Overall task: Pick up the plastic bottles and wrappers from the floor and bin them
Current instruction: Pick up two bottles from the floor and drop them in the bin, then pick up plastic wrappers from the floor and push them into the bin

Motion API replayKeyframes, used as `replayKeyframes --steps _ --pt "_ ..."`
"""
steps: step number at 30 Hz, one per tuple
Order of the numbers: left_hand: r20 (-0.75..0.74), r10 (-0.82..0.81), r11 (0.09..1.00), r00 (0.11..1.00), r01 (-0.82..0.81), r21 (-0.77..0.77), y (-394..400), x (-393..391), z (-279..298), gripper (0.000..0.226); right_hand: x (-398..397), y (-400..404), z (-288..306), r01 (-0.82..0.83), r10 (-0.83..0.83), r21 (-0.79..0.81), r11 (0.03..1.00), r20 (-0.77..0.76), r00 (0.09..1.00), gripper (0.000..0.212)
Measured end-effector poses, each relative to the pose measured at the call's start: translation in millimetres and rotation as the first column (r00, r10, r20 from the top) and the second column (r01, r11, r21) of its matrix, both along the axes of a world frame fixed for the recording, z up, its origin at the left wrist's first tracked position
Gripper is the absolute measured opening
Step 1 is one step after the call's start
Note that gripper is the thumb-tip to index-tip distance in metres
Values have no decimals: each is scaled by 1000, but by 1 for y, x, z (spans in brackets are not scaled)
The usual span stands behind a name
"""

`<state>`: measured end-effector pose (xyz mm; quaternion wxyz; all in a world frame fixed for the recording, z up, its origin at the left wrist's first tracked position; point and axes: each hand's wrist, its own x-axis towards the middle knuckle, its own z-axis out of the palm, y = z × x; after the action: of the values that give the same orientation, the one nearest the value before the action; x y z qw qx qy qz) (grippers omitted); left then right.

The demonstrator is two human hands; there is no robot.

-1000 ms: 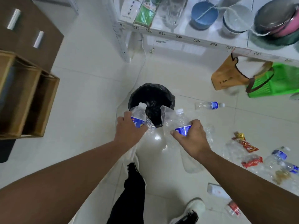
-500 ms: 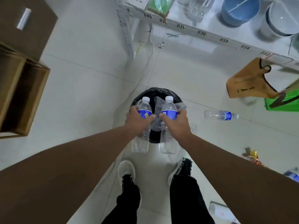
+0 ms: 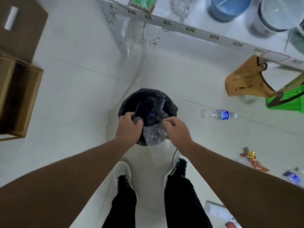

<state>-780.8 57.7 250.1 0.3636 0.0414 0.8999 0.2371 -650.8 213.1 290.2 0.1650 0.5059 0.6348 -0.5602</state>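
Note:
The bin point(image 3: 171, 106), lined with a black bag, stands on the floor in front of my feet. Both hands hover over its near rim. My left hand point(image 3: 129, 127) is curled round the base of a plastic bottle point(image 3: 136, 120) that points down into the bin. My right hand point(image 3: 176, 130) pinches the edge of a crumpled clear bottle point(image 3: 153, 134) lying over the rim between my hands. A blue-labelled bottle point(image 3: 152, 115) is inside the bin. On the floor lie another bottle point(image 3: 218, 114), a red-gold wrapper point(image 3: 253, 162) and a bottle point(image 3: 294, 177) at the right edge.
A white shelf rack point(image 3: 190, 29) with bowls runs along the far side. A brown bag point(image 3: 243, 79) and a green bag point(image 3: 286, 101) hang at its right end. A wooden crate point(image 3: 19, 99) stands at the left. A white packet point(image 3: 217, 211) lies near my right foot.
Both hands have lowered from holding upright bottles above the bin to its rim. One blue-labelled bottle has dropped inside. I have stepped closer to the bin.

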Motion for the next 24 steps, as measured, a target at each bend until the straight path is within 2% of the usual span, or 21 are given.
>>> replayKeyframes --steps 3,8,15,20,22,24 --pt "10 -31 999 999 31 11 3 -2 11 53 14 8 19 33 -33 -10 999 -3 999 15" --pt "21 -152 988 988 151 46 5 1 31 55 50 16 45 66 -65 -9 998 37 997 26" --pt "32 -340 930 940 331 162 6 29 84 49 139 -2 87 270 -273 68 960 41 961 23" --pt "64 -540 829 839 518 211 17 72 135 18 212 -29 114 425 -431 91 901 57 901 35" --pt "36 -618 777 786 602 184 30 94 144 24 241 -35 121 466 -473 97 879 59 879 41" --pt "-1 -675 730 738 669 138 46 121 146 47 272 -38 122 495 -503 106 862 61 862 44"
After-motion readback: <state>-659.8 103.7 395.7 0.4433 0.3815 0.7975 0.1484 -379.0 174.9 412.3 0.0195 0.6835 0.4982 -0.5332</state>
